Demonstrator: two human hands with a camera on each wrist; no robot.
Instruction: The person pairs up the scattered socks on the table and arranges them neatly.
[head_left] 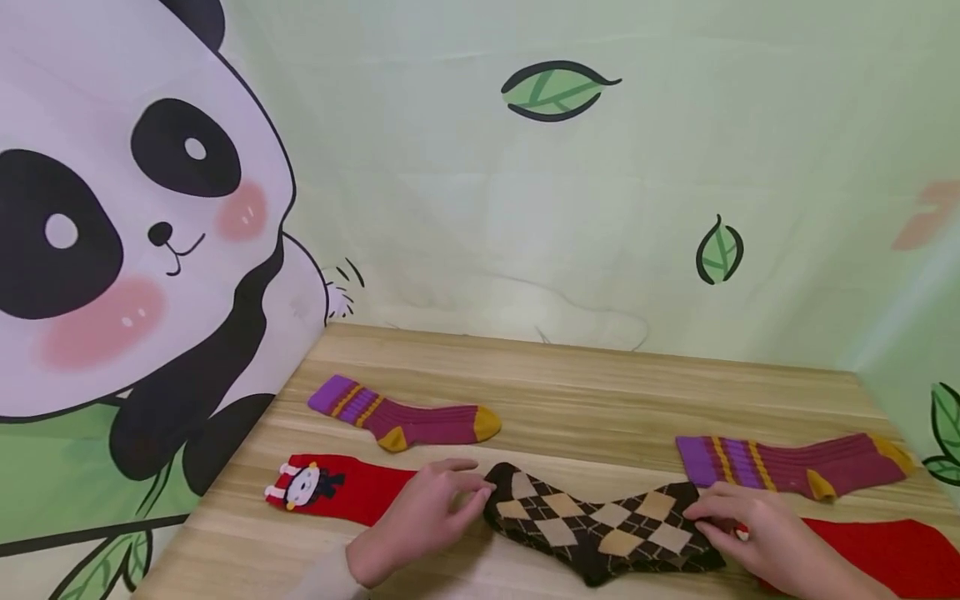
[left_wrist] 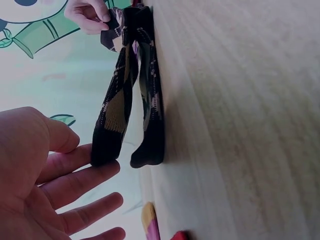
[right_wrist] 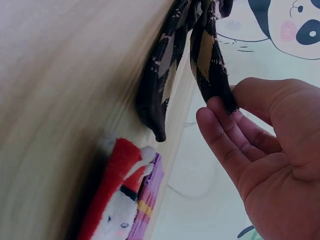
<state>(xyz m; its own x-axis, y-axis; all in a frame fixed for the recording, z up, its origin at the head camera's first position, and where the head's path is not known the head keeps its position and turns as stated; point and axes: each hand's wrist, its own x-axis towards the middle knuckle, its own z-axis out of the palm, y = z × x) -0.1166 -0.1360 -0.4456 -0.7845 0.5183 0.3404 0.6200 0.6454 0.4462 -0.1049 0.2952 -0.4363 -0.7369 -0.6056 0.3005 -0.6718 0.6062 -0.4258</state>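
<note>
A dark brown argyle sock [head_left: 558,521] with tan diamonds stretches between both hands at the front of the table. My left hand [head_left: 427,517] pinches its dark toe end between thumb and fingers, the other fingers spread in the left wrist view. At the opposite end, my right hand [head_left: 757,533] pinches the dark cuff with thumb and fingertips. Seen from the left wrist, the sock [left_wrist: 117,110] has its pinched edge lifted while another part hangs lower, close over the wood. A red sock [head_left: 352,492] with a white animal face lies partly behind my left hand.
One purple and maroon sock [head_left: 435,425] with mustard toe lies at the back left, and a matching sock [head_left: 795,467] at the right. Another red sock [head_left: 885,546] extends beyond my right hand. A panda-printed cloth [head_left: 450,233] borders the wooden table [head_left: 585,383].
</note>
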